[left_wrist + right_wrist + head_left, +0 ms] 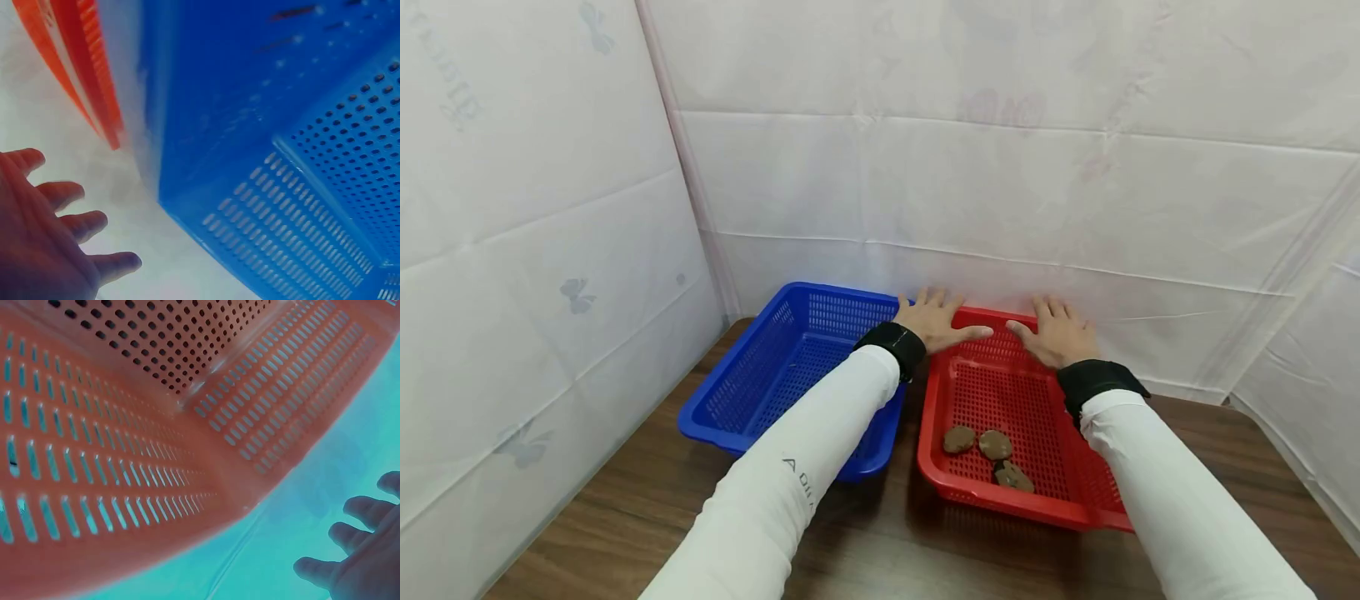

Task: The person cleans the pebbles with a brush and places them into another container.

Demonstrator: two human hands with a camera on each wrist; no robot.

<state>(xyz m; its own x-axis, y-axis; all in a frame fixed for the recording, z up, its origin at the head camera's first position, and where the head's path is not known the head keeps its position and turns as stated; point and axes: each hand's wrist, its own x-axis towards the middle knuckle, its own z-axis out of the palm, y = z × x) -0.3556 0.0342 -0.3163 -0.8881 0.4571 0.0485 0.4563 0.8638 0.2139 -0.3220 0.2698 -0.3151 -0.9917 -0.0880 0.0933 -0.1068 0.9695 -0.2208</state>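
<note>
Red basket (1006,400): lower frame, right of centre; three brown discs (996,445) inside. Left grip (931,323) and right grip (1060,335): both spread, near its far rim. Blue basket (801,371): left of centre. Surface (925,558): brown wood-grain, lower frame. Sheeting (865,175): white, creased, across upper frame.

Red basket (1011,396), three cookies (995,445) inside, blue basket (808,362) alongside

Soft bright head view, hazy tinted wrist views
</note>
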